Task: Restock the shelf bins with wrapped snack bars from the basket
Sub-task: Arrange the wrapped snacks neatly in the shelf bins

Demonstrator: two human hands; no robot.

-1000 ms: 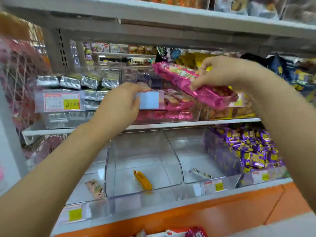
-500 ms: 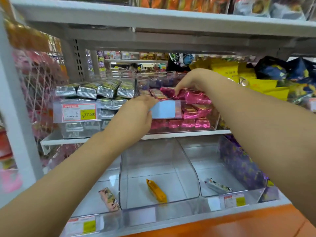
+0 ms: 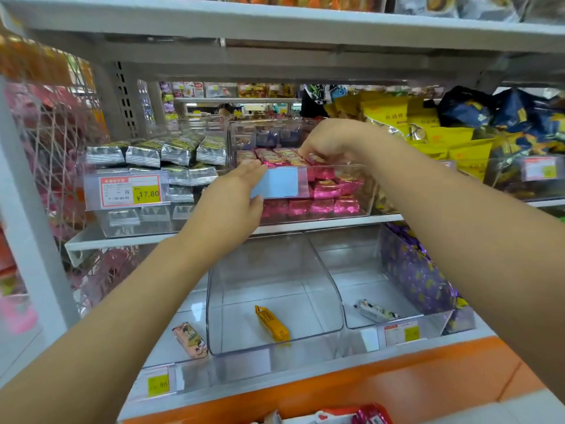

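Pink wrapped snack bars fill a clear bin on the middle shelf. My left hand grips the bin's front wall at its left end, beside the blank pale-blue label. My right hand reaches over the rim from the right, fingers curled down on the top row of pink bars inside the bin. At the bottom edge of the view, the basket shows more wrapped bars.
Silver bars fill the left bin above a 17.80 price tag. The lower clear bins hold single bars: orange, peach, white. Purple candies and yellow bags sit right. A shelf hangs overhead.
My right hand carried a handful of pink bars from above the bin down into it and now rests on the top row. My left hand stayed on the bin front.
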